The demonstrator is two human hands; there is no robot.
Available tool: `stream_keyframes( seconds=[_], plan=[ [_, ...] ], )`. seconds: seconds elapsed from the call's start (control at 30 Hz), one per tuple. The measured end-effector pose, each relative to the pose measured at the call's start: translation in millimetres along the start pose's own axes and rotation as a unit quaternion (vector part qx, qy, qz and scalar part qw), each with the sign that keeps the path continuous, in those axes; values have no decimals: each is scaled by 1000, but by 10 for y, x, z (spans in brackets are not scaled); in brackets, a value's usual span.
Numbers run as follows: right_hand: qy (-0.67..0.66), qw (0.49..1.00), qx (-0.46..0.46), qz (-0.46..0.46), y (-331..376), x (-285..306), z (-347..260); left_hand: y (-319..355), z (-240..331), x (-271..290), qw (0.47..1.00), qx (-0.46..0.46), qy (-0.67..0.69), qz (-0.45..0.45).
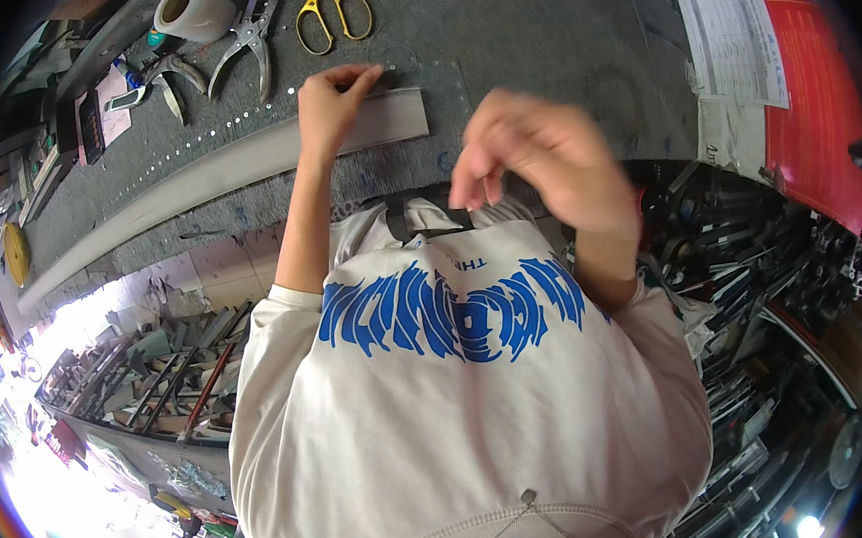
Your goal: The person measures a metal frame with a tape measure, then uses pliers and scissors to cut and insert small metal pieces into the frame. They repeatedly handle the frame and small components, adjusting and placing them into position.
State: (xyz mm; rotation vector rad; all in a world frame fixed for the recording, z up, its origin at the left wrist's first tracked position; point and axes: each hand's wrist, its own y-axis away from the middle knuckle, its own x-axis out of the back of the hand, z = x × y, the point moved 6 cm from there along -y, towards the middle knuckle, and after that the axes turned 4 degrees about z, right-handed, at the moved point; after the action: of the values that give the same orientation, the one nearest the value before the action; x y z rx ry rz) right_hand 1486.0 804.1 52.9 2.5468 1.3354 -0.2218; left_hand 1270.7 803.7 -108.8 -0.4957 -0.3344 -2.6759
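A long, flat, pale grey strip [234, 165] lies along the near part of the dark workbench [534, 22], its square end toward the middle. My left hand [330, 108] is over the strip near that end. Its thumb and forefinger come together just beyond the far edge, and whatever may be between them is too small to make out. A row of small shiny round pieces [210, 134] runs beyond the strip. My right hand [543, 151] is raised near the bench's front edge, right of the strip's end. Its fingers are bent and smeared by motion.
Yellow-handled scissors [333, 14], grey locking pliers [248, 47], other pliers [170, 85] and a tape roll [195, 14] lie at the back left. Papers [732, 33] and a red sheet [810, 108] are at the right. Metal lengths [173, 372] are stacked below the bench.
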Motion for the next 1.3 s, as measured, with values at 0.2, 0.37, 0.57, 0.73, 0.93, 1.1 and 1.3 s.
stream_keyframes(
  seconds=[0.2,0.37,0.57,0.73,0.93,1.1,1.3],
  plan=[
    [-176,933,272,157,93,1190,-664,57,-79,315,977,-13,204,54],
    [-261,836,207,436,557,2733,581,127,-212,587,971,-5,201,130],
    [472,623,-102,616,1265,3014,562,189,-301,823,970,3,155,187],
    [463,829,-151,274,757,1617,687,245,-255,803,970,1,155,188],
    [339,828,-446,-26,1247,1147,2164,344,-167,772,968,-8,192,162],
    [234,837,-289,401,1620,1831,2772,371,-93,665,963,-39,224,146],
    [3,915,-194,352,1385,1625,2894,294,59,473,961,-14,242,130]
  ],
)
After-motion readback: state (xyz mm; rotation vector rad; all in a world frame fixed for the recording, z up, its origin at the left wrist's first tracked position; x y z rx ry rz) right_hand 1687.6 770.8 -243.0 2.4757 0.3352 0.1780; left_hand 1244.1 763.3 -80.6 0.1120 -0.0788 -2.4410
